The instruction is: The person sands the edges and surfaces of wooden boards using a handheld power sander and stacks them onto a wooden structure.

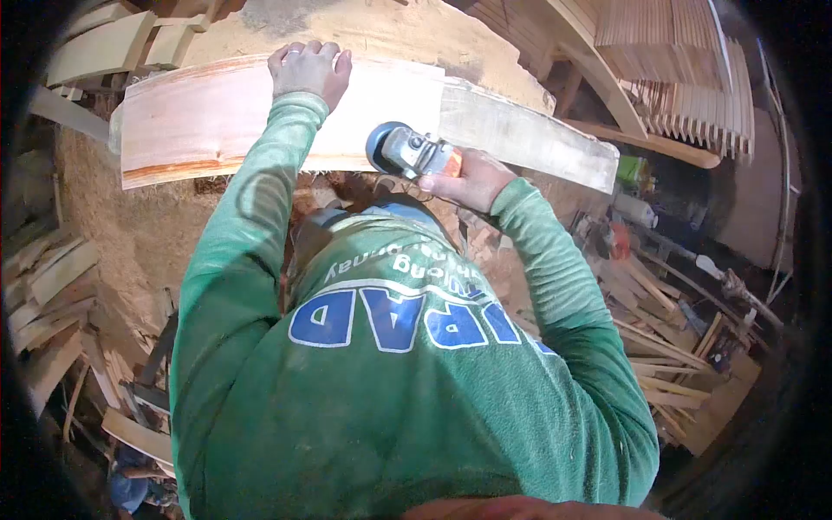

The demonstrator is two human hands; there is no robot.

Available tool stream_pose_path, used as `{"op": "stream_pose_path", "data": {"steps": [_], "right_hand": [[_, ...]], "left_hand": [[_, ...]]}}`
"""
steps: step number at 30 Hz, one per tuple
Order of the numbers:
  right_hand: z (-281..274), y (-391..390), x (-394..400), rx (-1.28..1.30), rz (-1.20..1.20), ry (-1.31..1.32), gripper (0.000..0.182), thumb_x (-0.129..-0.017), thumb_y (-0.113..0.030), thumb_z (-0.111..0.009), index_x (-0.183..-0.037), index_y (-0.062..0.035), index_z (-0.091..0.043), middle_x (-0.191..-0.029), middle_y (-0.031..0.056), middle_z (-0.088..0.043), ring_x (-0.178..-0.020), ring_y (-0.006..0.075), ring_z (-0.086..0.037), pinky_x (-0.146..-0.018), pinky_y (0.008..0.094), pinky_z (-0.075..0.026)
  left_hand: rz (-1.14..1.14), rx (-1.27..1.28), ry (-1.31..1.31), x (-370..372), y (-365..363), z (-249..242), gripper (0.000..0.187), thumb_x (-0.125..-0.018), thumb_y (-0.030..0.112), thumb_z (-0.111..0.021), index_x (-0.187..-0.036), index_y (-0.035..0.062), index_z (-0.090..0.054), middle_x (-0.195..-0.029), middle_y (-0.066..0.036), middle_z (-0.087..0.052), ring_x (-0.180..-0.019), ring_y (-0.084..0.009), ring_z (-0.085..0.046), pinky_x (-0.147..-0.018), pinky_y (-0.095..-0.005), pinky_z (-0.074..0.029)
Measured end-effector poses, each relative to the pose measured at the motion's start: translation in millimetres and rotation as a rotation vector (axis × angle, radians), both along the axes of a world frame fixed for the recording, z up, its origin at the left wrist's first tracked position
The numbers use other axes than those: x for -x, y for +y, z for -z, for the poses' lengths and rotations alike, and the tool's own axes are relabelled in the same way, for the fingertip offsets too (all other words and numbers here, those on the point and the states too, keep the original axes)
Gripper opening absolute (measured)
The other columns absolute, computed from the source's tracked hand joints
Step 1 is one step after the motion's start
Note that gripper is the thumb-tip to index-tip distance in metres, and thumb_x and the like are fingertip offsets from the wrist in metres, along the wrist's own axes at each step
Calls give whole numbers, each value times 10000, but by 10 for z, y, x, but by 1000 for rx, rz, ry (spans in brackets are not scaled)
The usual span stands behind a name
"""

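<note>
A pale curved wooden board [191,121] lies crosswise in front of me, with reddish streaks along its near edge. My left hand [310,71] is closed over its far edge, fingers bent around the rim. In my right hand [475,179] is an angle grinder [414,152], gripped by its body. The grinder's dark round disc [381,146] is at the board's near edge, right of the middle. A greyer plank [529,134] extends to the right from beneath the pale board.
Beyond the board is a dusty wooden work surface [373,30]. Curved wood pieces [100,52] sit at the far left, and stacked slatted pieces [663,43] at the far right. Scrap wood [667,347] litters the right floor; more offcuts [56,295] lie left.
</note>
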State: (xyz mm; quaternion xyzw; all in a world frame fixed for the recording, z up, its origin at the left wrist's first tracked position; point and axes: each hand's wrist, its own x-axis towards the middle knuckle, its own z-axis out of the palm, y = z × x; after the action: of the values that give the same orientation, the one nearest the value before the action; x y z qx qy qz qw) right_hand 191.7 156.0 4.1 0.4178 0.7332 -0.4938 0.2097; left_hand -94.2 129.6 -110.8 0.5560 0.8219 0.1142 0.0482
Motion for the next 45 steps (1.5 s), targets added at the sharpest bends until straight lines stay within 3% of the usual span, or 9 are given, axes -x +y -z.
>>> {"op": "stream_pose_path", "data": {"steps": [12, 15, 20, 23, 27, 29, 33, 38, 45], "right_hand": [[-26, 1251, 337, -5, 65, -172, 789, -836, -644, -708, -1311, -21, -621, -1207, 124, -676, -1140, 209, -610, -1031, 356, -461], [269, 1009, 12, 38, 43, 123, 714, -861, -577, -723, -1305, -26, -626, -1207, 124, -680, -1144, 224, -614, -1041, 360, -456], [-73, 385, -145, -44, -261, -16, 667, -860, -488, -755, -1342, -49, -612, -1243, 134, -679, -1175, 242, -604, -1063, 381, -444], [-78, 551, -116, 113, -171, 34, 796, -789, -655, -706, -1351, -98, -615, -1235, 198, -686, -1173, 308, -631, -1045, 411, -457], [165, 1190, -54, -58, -23, 191, 732, -846, -647, -688, -1257, -43, -660, -1150, 133, -719, -1041, 250, -672, -959, 373, -516], [-80, 1360, 90, -40, -54, -150, 704, -871, -621, -681, -1287, -54, -652, -1171, 133, -714, -1089, 253, -661, -998, 366, -498], [-137, 931, -106, 3, -154, 195, 708, -869, -620, -684, -1256, -28, -659, -1125, 152, -708, -1089, 255, -646, -977, 391, -484], [58, 502, -108, -26, -439, 54, 806, -749, -727, -693, -1211, -66, -688, -1076, 205, -723, -1027, 347, -688, -954, 428, -502], [335, 1153, 380, -211, -230, 29, 885, -745, -790, -646, -1260, -71, -687, -1164, 189, -712, -1107, 307, -671, -976, 401, -500]], "left_hand": [[-64, -64, -55, -37, -28, 8, 422, -988, 434, -513, -1282, 160, -644, -1304, -89, -642, -1266, -287, -559, -1149, -481, -285], [-73, -58, -49, -23, -4, 12, 422, -988, 430, -516, -1290, 160, -635, -1316, -88, -635, -1290, -285, -542, -1157, -482, -287], [-97, -23, -46, -34, 0, 9, 422, -989, 424, -513, -1303, 165, -625, -1367, -86, -608, -1312, -291, -527, -1174, -483, -274], [-95, -37, 16, -36, -30, 80, 466, -996, 432, -496, -1383, 182, -567, -1489, -83, -514, -1388, -296, -457, -1181, -527, -247], [-59, 50, 178, -266, -195, 69, 568, -1031, 481, -423, -1538, 227, -399, -1656, -61, -281, -1514, -288, -283, -1215, -567, -171], [49, 180, 215, -549, -512, 27, 614, -1038, 506, -397, -1588, 243, -316, -1693, -45, -198, -1551, -283, -205, -1227, -580, -138], [227, 281, 44, -854, -1349, -156, 729, -987, 495, -536, -1618, 277, -240, -1699, -15, -186, -1559, -278, -188, -1231, -590, -138], [17, 373, 119, -419, -1663, -230, 933, -854, 383, -721, -1623, 319, -197, -1708, 16, -144, -1558, -276, -191, -1229, -594, -166], [-86, 516, 156, -479, -1220, -283, 1066, -776, 253, -777, -1632, 331, -145, -1717, -7, -92, -1554, -385, -150, -1216, -639, -160]]}}
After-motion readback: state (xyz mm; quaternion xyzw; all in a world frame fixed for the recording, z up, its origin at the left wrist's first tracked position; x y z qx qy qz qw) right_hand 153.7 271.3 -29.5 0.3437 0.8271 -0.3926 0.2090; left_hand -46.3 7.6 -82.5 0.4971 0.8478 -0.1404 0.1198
